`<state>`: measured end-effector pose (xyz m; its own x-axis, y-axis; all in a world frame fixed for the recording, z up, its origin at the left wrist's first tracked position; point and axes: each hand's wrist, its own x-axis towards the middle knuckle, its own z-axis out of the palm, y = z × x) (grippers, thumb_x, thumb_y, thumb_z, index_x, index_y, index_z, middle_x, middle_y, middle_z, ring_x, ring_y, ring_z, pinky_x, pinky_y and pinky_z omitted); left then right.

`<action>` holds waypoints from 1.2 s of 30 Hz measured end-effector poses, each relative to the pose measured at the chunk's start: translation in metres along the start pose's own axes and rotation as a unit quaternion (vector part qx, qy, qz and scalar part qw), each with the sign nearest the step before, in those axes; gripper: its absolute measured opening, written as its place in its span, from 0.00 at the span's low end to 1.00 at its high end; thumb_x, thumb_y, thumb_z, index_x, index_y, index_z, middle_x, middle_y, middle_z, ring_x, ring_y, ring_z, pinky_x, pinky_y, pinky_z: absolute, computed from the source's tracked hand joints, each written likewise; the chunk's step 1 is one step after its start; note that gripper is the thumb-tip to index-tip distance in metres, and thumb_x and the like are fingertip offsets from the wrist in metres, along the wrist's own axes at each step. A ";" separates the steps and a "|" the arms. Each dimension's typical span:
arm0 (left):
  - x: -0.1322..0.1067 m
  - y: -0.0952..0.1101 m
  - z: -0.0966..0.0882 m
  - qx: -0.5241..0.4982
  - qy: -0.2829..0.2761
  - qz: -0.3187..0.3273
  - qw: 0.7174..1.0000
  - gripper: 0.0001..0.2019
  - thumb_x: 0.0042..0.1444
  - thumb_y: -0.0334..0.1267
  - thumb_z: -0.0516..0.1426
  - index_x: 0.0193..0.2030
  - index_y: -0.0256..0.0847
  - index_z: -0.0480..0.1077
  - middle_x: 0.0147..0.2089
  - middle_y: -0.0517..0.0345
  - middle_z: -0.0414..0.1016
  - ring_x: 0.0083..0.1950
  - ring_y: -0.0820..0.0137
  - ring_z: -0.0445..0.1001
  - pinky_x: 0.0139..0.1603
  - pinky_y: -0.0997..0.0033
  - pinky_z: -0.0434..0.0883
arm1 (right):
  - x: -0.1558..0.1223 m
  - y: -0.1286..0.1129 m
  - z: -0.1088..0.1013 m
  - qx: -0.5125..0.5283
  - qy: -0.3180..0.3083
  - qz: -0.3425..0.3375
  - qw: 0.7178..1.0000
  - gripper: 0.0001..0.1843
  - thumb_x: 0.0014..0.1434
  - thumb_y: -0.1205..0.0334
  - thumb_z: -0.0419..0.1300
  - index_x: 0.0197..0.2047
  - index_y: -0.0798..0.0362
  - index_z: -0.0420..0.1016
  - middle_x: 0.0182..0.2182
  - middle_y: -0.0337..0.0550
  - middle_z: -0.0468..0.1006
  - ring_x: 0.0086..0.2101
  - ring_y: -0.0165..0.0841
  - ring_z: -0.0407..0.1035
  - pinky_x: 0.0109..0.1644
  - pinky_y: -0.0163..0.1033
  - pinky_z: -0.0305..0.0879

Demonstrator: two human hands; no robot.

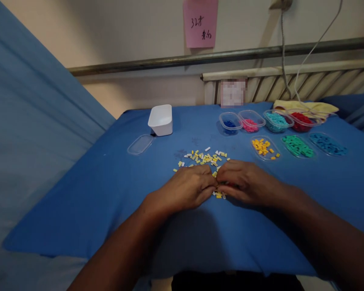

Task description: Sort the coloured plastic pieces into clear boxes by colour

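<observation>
Our left hand [192,186] and right hand [244,181] met at the fingertips, their grip hidden, over mixed yellow and white plastic pieces [205,158], loose and unsorted on our counter [115,202]; seven colour lots already sat apart in clear tubs [223,127] and lids [255,154].

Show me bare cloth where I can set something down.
Bare cloth lies between the clear lid and left forearm, and between the white box and leftmost tub. Crowded: yellow and white pieces by the left hand and right hand; coloured pieces at right.
</observation>
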<state>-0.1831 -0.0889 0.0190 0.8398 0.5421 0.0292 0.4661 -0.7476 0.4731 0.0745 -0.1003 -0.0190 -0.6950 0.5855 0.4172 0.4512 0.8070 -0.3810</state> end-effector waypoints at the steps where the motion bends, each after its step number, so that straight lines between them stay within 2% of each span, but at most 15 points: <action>1: 0.001 -0.001 0.002 0.013 -0.007 -0.002 1.000 0.11 0.75 0.36 0.55 0.48 0.40 0.80 0.47 0.51 0.80 0.48 0.63 0.79 0.50 0.64 0.72 | 0.001 -0.002 0.004 -0.005 -0.014 -0.007 1.000 0.10 0.77 0.59 0.62 0.44 0.50 0.83 0.41 0.47 0.86 0.42 0.39 0.80 0.49 0.45 0.77; 5: 0.000 -0.014 0.003 0.040 0.001 -0.027 0.999 0.12 0.76 0.38 0.55 0.48 0.39 0.80 0.47 0.50 0.80 0.47 0.63 0.78 0.50 0.63 0.72 | -0.002 0.009 0.010 -0.040 -0.008 0.021 0.999 0.11 0.77 0.62 0.61 0.42 0.51 0.84 0.41 0.48 0.85 0.42 0.39 0.79 0.47 0.44 0.76; 11: -0.009 -0.037 -0.009 0.046 0.035 -0.077 0.995 0.10 0.74 0.37 0.56 0.50 0.41 0.80 0.49 0.52 0.82 0.49 0.63 0.79 0.53 0.62 0.73 | -0.010 0.024 -0.002 -0.046 0.000 0.053 0.998 0.11 0.76 0.64 0.60 0.42 0.52 0.84 0.40 0.49 0.85 0.42 0.41 0.79 0.49 0.46 0.76; 16: -0.015 -0.039 -0.018 0.060 0.066 -0.132 0.987 0.11 0.71 0.36 0.58 0.54 0.44 0.81 0.51 0.53 0.82 0.48 0.63 0.79 0.50 0.62 0.72 | -0.012 0.024 -0.008 -0.070 -0.007 0.075 0.995 0.11 0.77 0.62 0.60 0.44 0.51 0.84 0.38 0.47 0.85 0.39 0.41 0.80 0.44 0.45 0.73; 19: -0.015 -0.033 -0.018 0.009 0.065 -0.090 0.994 0.10 0.72 0.36 0.58 0.53 0.44 0.81 0.49 0.54 0.81 0.49 0.64 0.79 0.52 0.63 0.73 | -0.012 0.021 -0.007 -0.066 0.019 0.078 0.995 0.10 0.76 0.62 0.60 0.47 0.51 0.84 0.40 0.48 0.86 0.40 0.41 0.81 0.45 0.45 0.73; 23: -0.013 -0.025 -0.013 -0.037 0.026 -0.030 0.999 0.08 0.73 0.35 0.59 0.50 0.44 0.81 0.48 0.55 0.80 0.51 0.65 0.78 0.52 0.66 0.72 | -0.011 0.017 -0.003 -0.054 0.029 0.070 0.996 0.10 0.77 0.63 0.60 0.49 0.51 0.84 0.41 0.48 0.86 0.40 0.40 0.80 0.45 0.44 0.73; 26: -0.011 -0.025 -0.011 -0.037 0.016 -0.026 0.999 0.08 0.72 0.35 0.59 0.46 0.43 0.81 0.45 0.55 0.80 0.49 0.65 0.78 0.50 0.66 0.71 | -0.011 0.016 -0.002 -0.054 0.018 0.062 0.996 0.10 0.76 0.64 0.59 0.47 0.51 0.84 0.39 0.47 0.86 0.39 0.40 0.80 0.45 0.44 0.73; 28: -0.011 -0.029 -0.014 -0.055 0.045 -0.047 0.996 0.08 0.73 0.37 0.59 0.45 0.42 0.81 0.44 0.55 0.79 0.46 0.66 0.77 0.49 0.66 0.71 | -0.010 0.015 -0.002 -0.052 0.013 0.057 0.997 0.10 0.76 0.64 0.59 0.47 0.51 0.84 0.39 0.47 0.85 0.40 0.40 0.80 0.45 0.45 0.74; 30: -0.011 -0.033 -0.017 -0.100 0.107 -0.094 0.985 0.08 0.72 0.40 0.60 0.45 0.41 0.81 0.43 0.55 0.80 0.43 0.67 0.77 0.46 0.66 0.71 | -0.010 0.014 -0.002 -0.044 0.025 0.057 0.997 0.10 0.77 0.63 0.59 0.47 0.51 0.84 0.38 0.47 0.85 0.39 0.40 0.80 0.45 0.45 0.74; 33: -0.009 -0.036 -0.017 -0.223 0.206 -0.157 0.940 0.10 0.69 0.44 0.64 0.46 0.39 0.82 0.41 0.54 0.81 0.39 0.70 0.76 0.42 0.68 0.71 | -0.006 0.006 0.001 -0.019 0.078 0.057 0.995 0.09 0.76 0.63 0.61 0.51 0.51 0.83 0.41 0.47 0.86 0.40 0.40 0.81 0.44 0.45 0.76; 36: -0.001 -0.027 -0.005 -0.342 0.219 -0.162 0.899 0.11 0.65 0.44 0.68 0.46 0.38 0.83 0.39 0.55 0.82 0.37 0.71 0.75 0.40 0.70 0.71 | -0.001 -0.007 0.006 0.020 0.138 0.050 0.989 0.10 0.76 0.63 0.63 0.57 0.49 0.81 0.45 0.47 0.87 0.43 0.39 0.82 0.46 0.44 0.77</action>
<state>-0.1984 -0.0669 0.0108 0.4306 0.9002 0.0653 0.2603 -0.1931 0.9460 0.0685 -0.1071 -0.0219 -0.4664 0.6651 0.5832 0.4833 0.7438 -0.4617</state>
